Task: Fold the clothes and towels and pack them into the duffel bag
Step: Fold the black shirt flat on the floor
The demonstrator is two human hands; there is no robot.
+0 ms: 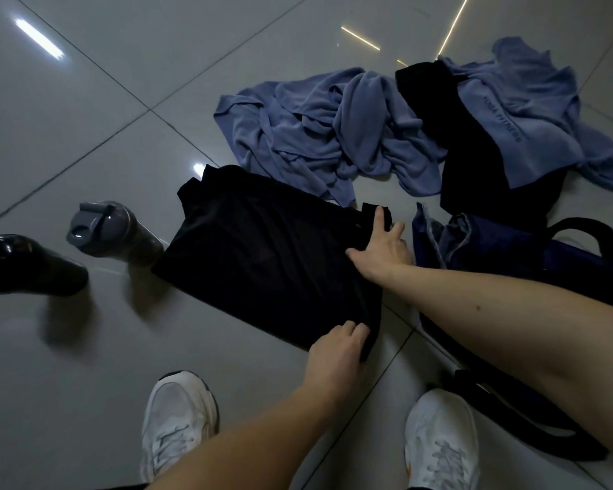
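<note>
A black garment (262,249) lies flat on the tiled floor in front of me, partly folded. My left hand (337,351) grips its near right corner, fingers curled over the edge. My right hand (383,245) holds the far right edge, thumb on the cloth and fingers spread over the hem. A crumpled blue towel (319,132) lies beyond the garment. Further right, a second blue towel (524,114) with printed letters drapes over another black garment (475,164). The dark blue duffel bag (503,249) sits at the right under my right forearm, its black strap (577,231) looping up.
A grey lidded bottle (114,229) lies on its side left of the garment. A glossy black shoe (25,265) is at the far left. My two white sneakers (177,419) (439,443) stand at the bottom. A black bag strap (524,422) runs along the floor by the right sneaker.
</note>
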